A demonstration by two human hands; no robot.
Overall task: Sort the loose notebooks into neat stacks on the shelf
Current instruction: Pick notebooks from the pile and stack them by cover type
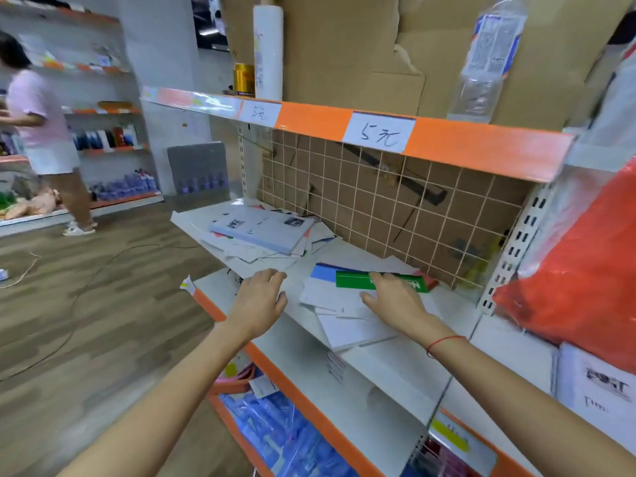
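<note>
1. The right hand (395,299) lies flat, fingers straight and relaxed, on the nearer heap of notebooks (347,315) — its fingertips touch the green notebook (358,279) on top, and it grips nothing.
2. The left hand (260,297) hovers over the white shelf (378,380) just left of that heap, fingers loosely spread and slightly bent, holding nothing.
3. The green notebook sits across a blue-edged one (321,271), with white covers fanned out beneath the right palm.
4. A second, messier pile (261,232) lies farther back on the left — beyond the left hand's fingertips, against the wire grid panel (395,201).
</note>
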